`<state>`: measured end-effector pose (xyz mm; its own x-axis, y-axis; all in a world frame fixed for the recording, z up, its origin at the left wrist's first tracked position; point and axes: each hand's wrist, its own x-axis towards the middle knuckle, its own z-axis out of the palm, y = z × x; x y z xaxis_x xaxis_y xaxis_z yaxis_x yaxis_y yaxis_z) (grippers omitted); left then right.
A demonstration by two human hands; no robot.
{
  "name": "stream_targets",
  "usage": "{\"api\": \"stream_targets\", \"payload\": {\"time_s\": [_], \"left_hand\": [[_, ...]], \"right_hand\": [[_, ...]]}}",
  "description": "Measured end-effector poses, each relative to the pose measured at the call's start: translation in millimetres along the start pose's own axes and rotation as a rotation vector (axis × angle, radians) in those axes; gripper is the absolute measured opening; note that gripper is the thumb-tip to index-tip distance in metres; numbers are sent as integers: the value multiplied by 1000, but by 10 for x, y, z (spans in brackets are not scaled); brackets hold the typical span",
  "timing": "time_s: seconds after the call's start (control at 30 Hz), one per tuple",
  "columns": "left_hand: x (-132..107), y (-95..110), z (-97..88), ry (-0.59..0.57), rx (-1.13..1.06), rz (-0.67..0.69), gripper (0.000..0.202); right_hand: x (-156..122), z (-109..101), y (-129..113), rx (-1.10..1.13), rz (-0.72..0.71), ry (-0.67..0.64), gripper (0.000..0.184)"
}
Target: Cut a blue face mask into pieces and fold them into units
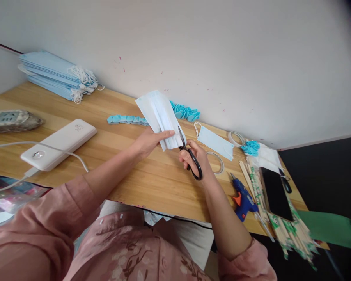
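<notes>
Trimming seems the step in hand: above the table (152, 175), the left hand (152, 141) pinches a pale mask (156, 113) while the right hand (196, 156) grips scissors (182, 147) at its edge. A clean cut calls for holding the mask taut.

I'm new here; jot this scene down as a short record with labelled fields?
Left hand: grips a pleated mask, thumb on top
Right hand: holds black-handled scissors, a blade over the mask's edge
Surface: wooden table
Left side: stack of blue masks with white loops; white power bank
Right side: blue glue gun; phone on wrapped sticks
</notes>
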<state>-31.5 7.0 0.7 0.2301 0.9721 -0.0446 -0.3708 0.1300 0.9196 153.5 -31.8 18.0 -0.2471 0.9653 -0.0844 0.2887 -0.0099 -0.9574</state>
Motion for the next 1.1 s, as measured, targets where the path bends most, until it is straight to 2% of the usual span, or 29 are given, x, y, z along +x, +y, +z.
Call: {"api": "stream_targets", "payload": {"time_s": [1.1], "left_hand": [[-26,58,17,-11,-15,4,48]], "right_hand": [[9,9,44,-3,15,60,49]]}}
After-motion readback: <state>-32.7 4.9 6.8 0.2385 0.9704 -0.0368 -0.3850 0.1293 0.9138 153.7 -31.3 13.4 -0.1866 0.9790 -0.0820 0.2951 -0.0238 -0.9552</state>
